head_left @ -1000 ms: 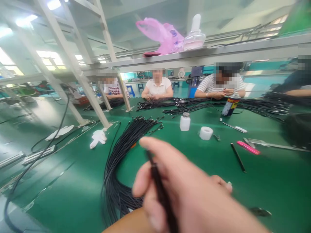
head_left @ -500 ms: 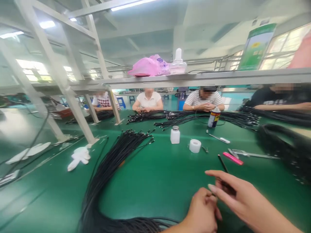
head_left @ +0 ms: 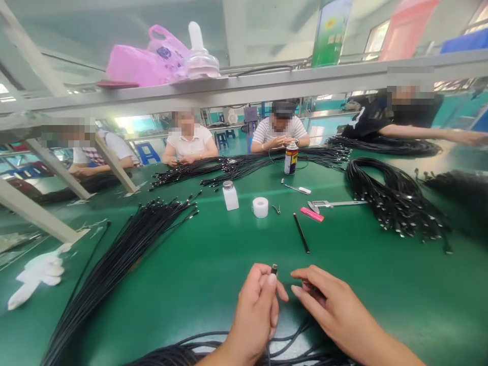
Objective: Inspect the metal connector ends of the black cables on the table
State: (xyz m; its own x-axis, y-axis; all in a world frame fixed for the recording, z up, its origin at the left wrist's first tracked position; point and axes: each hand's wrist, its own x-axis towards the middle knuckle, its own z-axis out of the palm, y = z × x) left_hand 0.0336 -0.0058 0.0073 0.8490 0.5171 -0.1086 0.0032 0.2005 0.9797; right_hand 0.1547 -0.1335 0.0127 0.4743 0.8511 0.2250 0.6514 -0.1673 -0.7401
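Note:
Between the thumb and fingers of my left hand [head_left: 254,311] is the end of a black USB cable [head_left: 274,270], its metal plug pointing up and away from me. Just to the right, my right hand [head_left: 337,307] hovers with thumb and forefinger apart and nothing visible between them; its other fingers curl under, partly hidden. Black cables [head_left: 171,354] pass below both hands at the near edge. A long bundle of similar cables [head_left: 114,249] lies to the left, its plugs fanned out at the far end.
On the green table [head_left: 213,239] stand a white bottle [head_left: 230,196], a tape roll [head_left: 260,208] and a spray can [head_left: 291,159]. A black pen [head_left: 301,234], pink cutter [head_left: 311,214] and caliper [head_left: 335,204] lie rightward, near coiled cables [head_left: 396,203]. White gloves [head_left: 38,274] lie left. Several people sit opposite.
My view has swung right, so the table items appear further left. My hands have moved apart, and the plug in my left hand now shows clearly.

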